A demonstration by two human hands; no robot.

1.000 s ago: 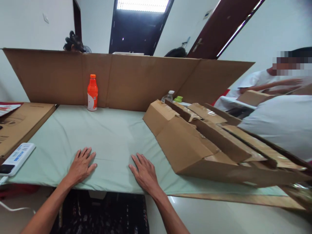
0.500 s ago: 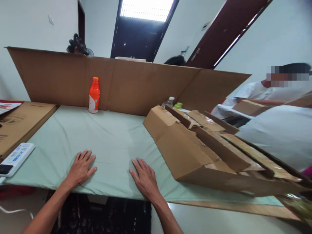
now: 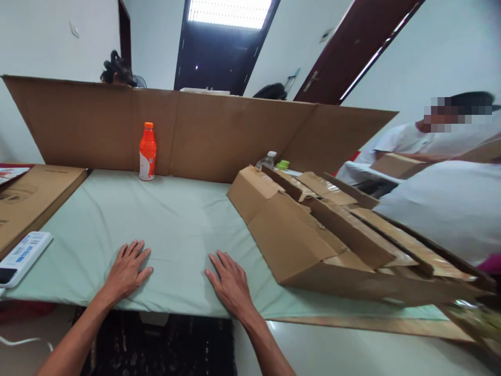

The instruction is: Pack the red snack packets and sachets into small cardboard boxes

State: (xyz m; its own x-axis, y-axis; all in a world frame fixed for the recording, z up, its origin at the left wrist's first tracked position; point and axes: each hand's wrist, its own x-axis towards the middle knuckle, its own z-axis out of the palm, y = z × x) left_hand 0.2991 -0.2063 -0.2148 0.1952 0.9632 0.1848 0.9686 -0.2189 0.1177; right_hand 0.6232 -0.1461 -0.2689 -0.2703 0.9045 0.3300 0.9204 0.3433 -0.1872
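Note:
Palm down on the pale green cloth [image 3: 176,224] of the table lies my left hand [image 3: 128,270], its fingers spread and nothing in it. My right hand [image 3: 230,282] rests flat on the same cloth a short way to the right, also with fingers apart and holding nothing. Beyond both hands, an orange bottle [image 3: 147,152] with a white label stands upright in front of a cardboard panel [image 3: 227,136]. The nearest thing to my right hand is a large cardboard box [image 3: 270,235] with several open compartments; the hand does not touch it.
At the left edge are a white power bank [image 3: 28,256] with a cable and a flat cardboard carton [image 3: 47,193]. A clear bottle [image 3: 266,161] and a green cap-like item [image 3: 282,165] stand behind the compartment box. People in white shirts [image 3: 442,209] are at the right.
The whole view has shifted slightly, so the things appear a little further left. Both hands stay flat on the cloth, and the bottle has not moved on the table.

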